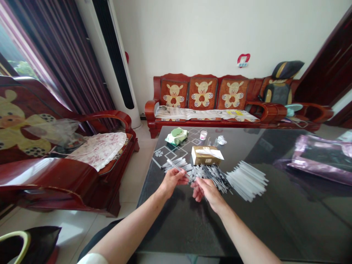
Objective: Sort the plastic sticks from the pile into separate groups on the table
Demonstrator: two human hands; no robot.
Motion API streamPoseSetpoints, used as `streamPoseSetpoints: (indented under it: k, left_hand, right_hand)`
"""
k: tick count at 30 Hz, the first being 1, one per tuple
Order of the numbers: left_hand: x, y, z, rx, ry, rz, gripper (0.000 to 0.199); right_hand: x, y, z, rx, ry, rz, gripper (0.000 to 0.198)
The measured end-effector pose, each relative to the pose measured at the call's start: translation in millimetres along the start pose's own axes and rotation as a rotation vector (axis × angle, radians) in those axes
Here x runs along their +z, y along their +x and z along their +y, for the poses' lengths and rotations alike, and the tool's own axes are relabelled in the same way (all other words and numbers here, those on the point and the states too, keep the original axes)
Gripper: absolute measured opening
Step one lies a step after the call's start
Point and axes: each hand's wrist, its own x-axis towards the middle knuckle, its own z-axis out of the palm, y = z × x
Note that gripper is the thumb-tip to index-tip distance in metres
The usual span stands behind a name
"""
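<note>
Thumb and fingers of the left hand [173,181] pinch a clear tube [175,165] slanting toward 11 o'clock above the table [187,231]. The right hand [206,190] has bent fingers, but whether they hold anything I cannot tell; from it, a tissue box [201,159] stands at 12 o'clock, dark sticks [216,176] at 1, pale tubes [247,180] between 2 and 3.

Open near side, crowded ahead

Bare table [189,231] lies on the near side of the left hand [172,182] and right hand [208,191], and a gap opens between the pale tubes [248,181] and the purple wrapper [312,168]; straight ahead, the loose dark sticks [217,177] and the tissue box [205,157] behind them stand in the way
</note>
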Motion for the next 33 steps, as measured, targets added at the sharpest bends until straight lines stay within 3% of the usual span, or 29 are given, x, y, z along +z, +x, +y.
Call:
streamPoseSetpoints:
  k: [3,8,15,22,29,33]
  left_hand:
    - [-0.8,0.7,-0.3,-0.001,-0.006,-0.008,0.038]
    - [1.5,-0.6,-1.6,0.005,-0.008,-0.018,0.036]
    - [2.5,-1.7,-1.9,0.002,-0.014,-0.030,0.037]
    - [3.1,-2.1,-0.7,-0.019,-0.002,-0.021,0.039]
    - [2.4,-2.5,-0.7,-0.010,-0.005,-0.023,0.036]
    - [1.8,-2.4,-0.1,-0.006,-0.001,-0.030,0.036]
  right_hand:
    - [-0.3,0.1,-1.0,-0.010,0.023,-0.041,0.042]
    - [-2.2,-0.1,-2.8,-0.032,0.067,0.016,0.027]
    - [0.7,-0.3,-4.3,0.043,0.091,-0.004,0.042]
    - [-4.3,1.7,-1.9,-0.002,0.114,0.011,0.027]
    - [-2.2,-0.5,-4.7,0.070,0.121,-0.045,0.042]
    - [-2.9,-0.8,-4.2,0.025,0.127,-0.049,0.032]
